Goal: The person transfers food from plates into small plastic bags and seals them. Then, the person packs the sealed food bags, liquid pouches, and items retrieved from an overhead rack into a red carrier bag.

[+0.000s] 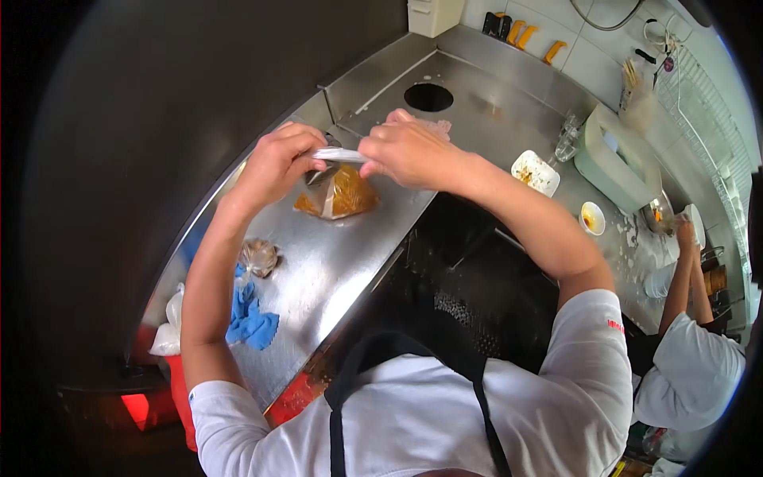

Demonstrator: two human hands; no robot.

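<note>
Both of my hands grip the twisted neck of a clear plastic bag [339, 197] with an orange-brown filling. My left hand [288, 157] pinches the left end of the stretched, whitish plastic. At the right end, my right hand [409, 149] has its fingers closed round the same plastic. The bag's full part hangs or rests just below, over the steel counter; contact with the metal is hard to make out. Nearer my left forearm lie a small knotted bag [259, 257] with brownish contents and a crumpled blue cloth [251, 316].
A round dark hole [428, 97] opens in the steel counter [318, 270]. To the right are a white food-stained tray [535, 173], a small bowl [592, 218] and a pale green bin [616, 159]. Orange-handled tools [520, 35] hang on the wall. A co-worker [690, 366] works at far right.
</note>
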